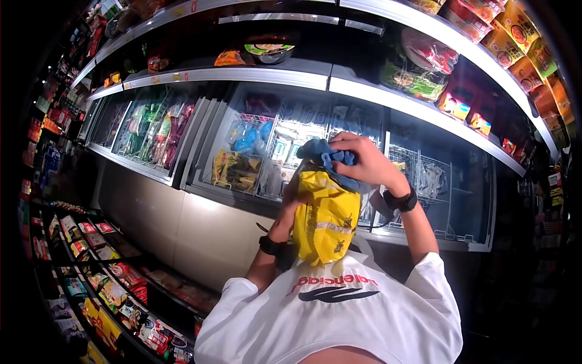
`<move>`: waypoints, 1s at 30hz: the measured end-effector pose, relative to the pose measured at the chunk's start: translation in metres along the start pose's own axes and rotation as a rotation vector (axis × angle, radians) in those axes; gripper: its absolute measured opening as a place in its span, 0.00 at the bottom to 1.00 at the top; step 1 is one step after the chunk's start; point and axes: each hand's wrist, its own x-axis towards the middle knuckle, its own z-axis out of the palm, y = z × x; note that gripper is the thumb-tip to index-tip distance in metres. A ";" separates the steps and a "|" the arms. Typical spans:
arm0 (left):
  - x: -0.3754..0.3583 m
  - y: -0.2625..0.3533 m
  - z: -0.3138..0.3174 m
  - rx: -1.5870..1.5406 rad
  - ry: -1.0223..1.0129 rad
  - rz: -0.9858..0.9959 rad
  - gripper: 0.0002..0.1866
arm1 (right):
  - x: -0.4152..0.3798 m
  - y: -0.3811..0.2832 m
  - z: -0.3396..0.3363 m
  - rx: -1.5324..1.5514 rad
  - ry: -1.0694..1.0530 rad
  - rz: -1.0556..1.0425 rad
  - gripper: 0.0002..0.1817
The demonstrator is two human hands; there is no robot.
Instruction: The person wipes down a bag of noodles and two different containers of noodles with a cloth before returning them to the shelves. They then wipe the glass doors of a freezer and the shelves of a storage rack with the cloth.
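A yellow packaged bag (327,221) with dark printing is held upright in front of my chest. My left hand (295,197) grips it from the left side, its fingers partly hidden behind the bag. At the bag's top edge, my right hand (364,159) pinches a bunched blue cloth (321,150). The cloth touches the upper part of the bag. Just beyond both hands is a chest freezer (242,197) with wire baskets, holding blue-and-white packs (248,139) and yellow packs (233,170).
Shelves with a bowl-shaped package (270,51) and a green bag (412,79) run above the freezer. Noodle cups (515,27) stand at upper right. Another freezer section (151,130) lies left. A rack of snack packets (115,291) curves along the lower left.
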 end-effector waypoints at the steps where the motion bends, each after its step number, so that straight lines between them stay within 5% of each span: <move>1: 0.000 0.009 0.012 0.068 0.039 0.000 0.44 | 0.001 0.016 0.003 -0.039 0.000 0.026 0.19; 6: 0.017 -0.011 0.022 0.085 0.048 0.057 0.46 | -0.008 0.090 -0.005 0.000 -0.046 0.244 0.23; 12: 0.000 0.021 0.025 0.021 0.126 0.048 0.42 | -0.038 0.116 0.022 0.520 0.086 0.574 0.17; 13: 0.001 0.020 0.025 -0.003 0.152 0.039 0.40 | -0.040 0.128 0.029 0.775 0.035 0.525 0.17; 15: 0.000 0.018 0.025 -0.073 0.250 0.001 0.34 | -0.056 0.128 0.059 1.126 0.326 0.540 0.19; 17: -0.001 0.010 0.018 -0.100 0.316 0.000 0.31 | -0.064 0.158 0.075 1.472 0.374 0.515 0.20; 24: 0.024 -0.011 -0.022 -0.316 0.349 0.017 0.25 | -0.100 0.151 0.096 1.155 0.426 0.619 0.23; 27: 0.039 0.013 0.000 -0.358 0.435 0.018 0.27 | -0.119 0.164 0.107 1.220 0.294 0.592 0.24; 28: 0.045 0.024 0.013 -0.403 0.500 0.007 0.28 | -0.122 0.152 0.107 1.320 0.335 0.760 0.25; 30: 0.049 0.039 0.036 -0.384 0.572 0.038 0.31 | -0.125 0.137 0.106 1.306 0.334 0.775 0.30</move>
